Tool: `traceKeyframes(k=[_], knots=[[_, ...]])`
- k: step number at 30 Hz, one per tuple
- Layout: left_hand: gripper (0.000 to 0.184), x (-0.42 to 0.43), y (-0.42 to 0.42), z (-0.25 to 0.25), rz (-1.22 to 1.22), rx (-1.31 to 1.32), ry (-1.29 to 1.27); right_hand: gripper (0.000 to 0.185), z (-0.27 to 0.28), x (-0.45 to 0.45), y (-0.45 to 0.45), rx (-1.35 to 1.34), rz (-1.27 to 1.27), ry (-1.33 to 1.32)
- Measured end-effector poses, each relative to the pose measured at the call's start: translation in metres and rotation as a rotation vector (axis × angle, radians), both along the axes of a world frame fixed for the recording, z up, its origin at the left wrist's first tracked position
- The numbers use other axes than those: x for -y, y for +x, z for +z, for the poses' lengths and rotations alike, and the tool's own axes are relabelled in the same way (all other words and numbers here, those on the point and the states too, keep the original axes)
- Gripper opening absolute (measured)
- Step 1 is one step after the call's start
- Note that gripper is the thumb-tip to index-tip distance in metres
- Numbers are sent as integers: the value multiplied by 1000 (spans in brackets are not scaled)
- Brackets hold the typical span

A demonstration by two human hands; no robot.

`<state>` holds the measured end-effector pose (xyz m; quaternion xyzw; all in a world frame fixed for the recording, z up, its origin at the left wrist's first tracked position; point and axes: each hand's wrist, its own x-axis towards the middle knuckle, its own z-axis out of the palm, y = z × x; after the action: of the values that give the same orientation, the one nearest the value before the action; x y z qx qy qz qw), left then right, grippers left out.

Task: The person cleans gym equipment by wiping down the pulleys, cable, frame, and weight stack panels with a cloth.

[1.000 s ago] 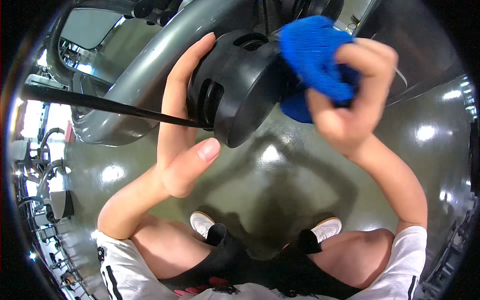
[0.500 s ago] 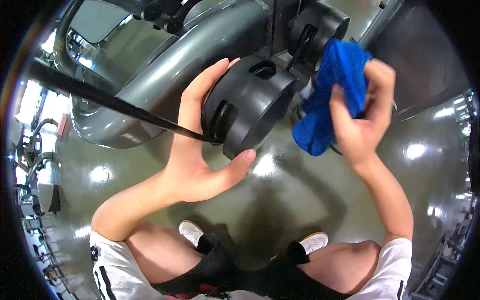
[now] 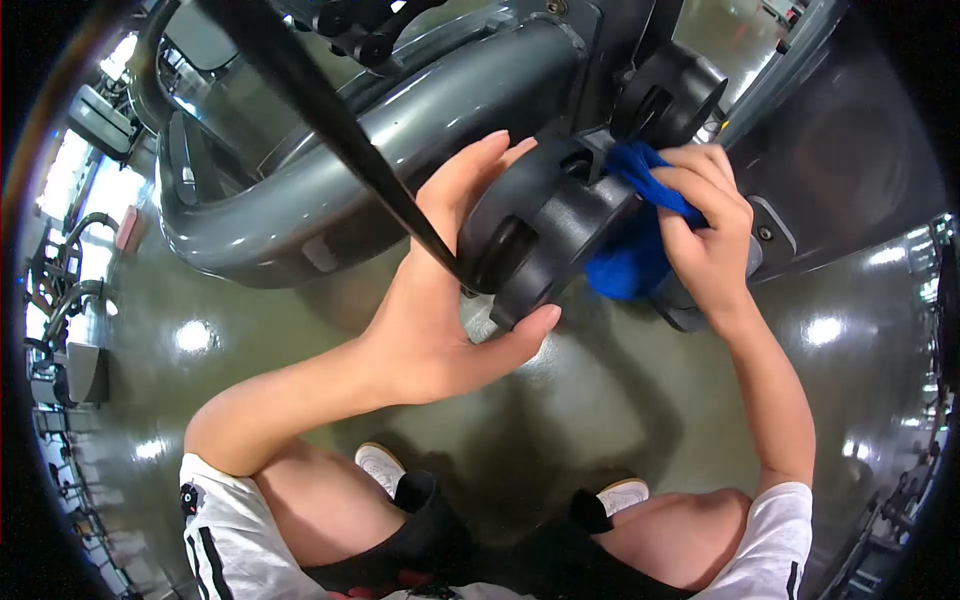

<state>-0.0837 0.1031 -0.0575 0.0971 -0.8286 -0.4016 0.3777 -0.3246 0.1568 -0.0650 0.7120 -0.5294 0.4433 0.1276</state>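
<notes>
My left hand [image 3: 430, 330] wraps round the near side of a black round pulley housing [image 3: 545, 235] with slots in its rim, thumb below and fingers above. A black strap [image 3: 370, 165] runs from the upper left into one of those slots. In my right hand [image 3: 705, 225] is a blue cloth [image 3: 630, 260], pinched between thumb and fingers. The cloth's upper end lies against the right edge of the housing, and the rest hangs down. A second black housing [image 3: 672, 95] sits just beyond.
A thick grey metal frame tube [image 3: 400, 130] curves across the upper left behind the housing. At the right stands a dark machine panel [image 3: 850, 150]. Shiny floor [image 3: 300, 350] spreads below, with other gym equipment [image 3: 80, 270] along the left side.
My right hand has brought the cloth left against the housing, its fingers now bunched on it. My left hand and the housing appear further right in view, and the strap looks steeper.
</notes>
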Motion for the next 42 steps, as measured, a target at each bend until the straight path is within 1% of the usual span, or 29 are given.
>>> traceKeyframes(k=[1, 2, 4, 5, 7, 9, 11, 13, 15, 17, 19, 21, 22, 25, 27, 29, 31, 32, 33, 35, 36, 37, 39, 40, 41, 42], knots=[[96, 1, 0, 0, 3, -8, -4, 27, -2, -3, -3, 47, -2, 57], [96, 0, 0, -1, 11, 5, -33, 26, -2, -7, -6, 80, -16, 44], [97, 1, 1, -2, 16, 24, -68, 25, 15, -14, 0, 186, -54, 24], [97, 1, 0, -3, 24, 20, -60, 28, 22, -14, 2, 264, -51, -31], [100, 3, -1, -4, -43, -31, -36, 33, 41, -14, 20, 458, -34, -25], [103, 3, -1, -11, -52, -26, -33, 29, 53, -21, 47, 322, 10, 93], [101, -2, -2, -19, 88, -180, -98, 34, 55, -17, 60, -130, 321, 109], [101, -3, 0, -14, 102, -164, -144, 37, 57, -24, 79, -242, 260, 173], [101, -4, 0, -15, 77, -200, -107, 34, 54, -17, 67, -248, 290, 170], [102, -2, 3, -16, 108, -170, -131, 31, 45, -6, 52, -196, 343, 98], [107, -1, 1, -21, 93, -211, -75, 24, 36, -7, 51, 185, 284, 182], [105, -4, 1, -22, 100, -205, -51, 28, 29, -3, 46, 455, 172, 295], [105, -5, 1, -23, 93, -202, -41, 30, 29, -1, 43, 573, 172, 365], [106, -6, 4, -25, 111, -210, -48, 29, 32, -7, 47, 551, 169, 341], [107, -9, 9, -25, 197, -112, -59, 27, 39, -15, 58, 510, 164, 303], [106, -10, 10, -26, 218, -110, -67, 23, 46, -17, 64, 238, 240, 203], [104, -11, 10, -27, 253, -106, -84, 24, 60, -16, 71, -150, 342, 171], [103, -12, 10, -27, 270, -104, -94, 23, 62, -21, 83, -219, 304, 166], [103, -12, 9, -27, 272, -103, -92, 23, 62, -20, 86, -218, 307, 168], [103, -11, 7, -27, 219, -162, -94, 25, 63, -19, 89, -342, 288, 158], [103, -11, 8, -24, 260, -128, -145, 24, 66, -15, 82, -350, 327, 176], [103, -10, 9, -26, 260, -127, -142, 24, 64, -11, 76, -349, 328, 178], [103, -7, 10, -28, 227, -140, -96, 22, 59, -5, 68, -234, 335, 102], [98, -6, 10, -25, 250, -184, -163, 21, 57, -5, 64, -213, 301, 72], [98, -4, 12, -21, 250, -190, -170, 19, 57, -5, 63, -163, 260, 40], [94, -1, 16, -15, 246, -213, -225, 20, 58, -5, 61, -121, 216, 65]])
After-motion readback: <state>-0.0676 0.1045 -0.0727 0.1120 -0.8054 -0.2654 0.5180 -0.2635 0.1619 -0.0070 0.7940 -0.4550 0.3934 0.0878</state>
